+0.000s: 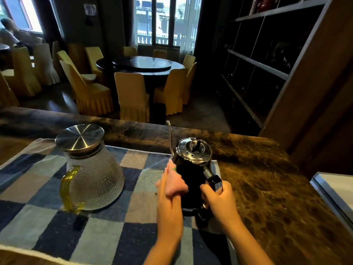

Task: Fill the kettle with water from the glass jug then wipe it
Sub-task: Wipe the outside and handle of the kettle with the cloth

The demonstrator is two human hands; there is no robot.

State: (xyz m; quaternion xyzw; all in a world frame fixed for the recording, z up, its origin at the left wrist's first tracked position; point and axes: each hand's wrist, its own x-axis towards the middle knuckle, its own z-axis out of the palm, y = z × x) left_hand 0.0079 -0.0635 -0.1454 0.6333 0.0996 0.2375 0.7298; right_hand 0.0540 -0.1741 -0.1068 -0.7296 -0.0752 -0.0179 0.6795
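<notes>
Right of the glass jug (93, 169), the right hand (219, 199) grips the kettle (193, 169) handle, likely heavy and slick, while the left hand (170, 197) presses a pink cloth (175, 182) to its side

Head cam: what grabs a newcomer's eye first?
The black kettle at centre, with both hands on it: the right hand holds its handle while the left hand presses a pink cloth to its side. To the left, the textured glass jug with a steel lid stands upright on the blue checked towel.
</notes>
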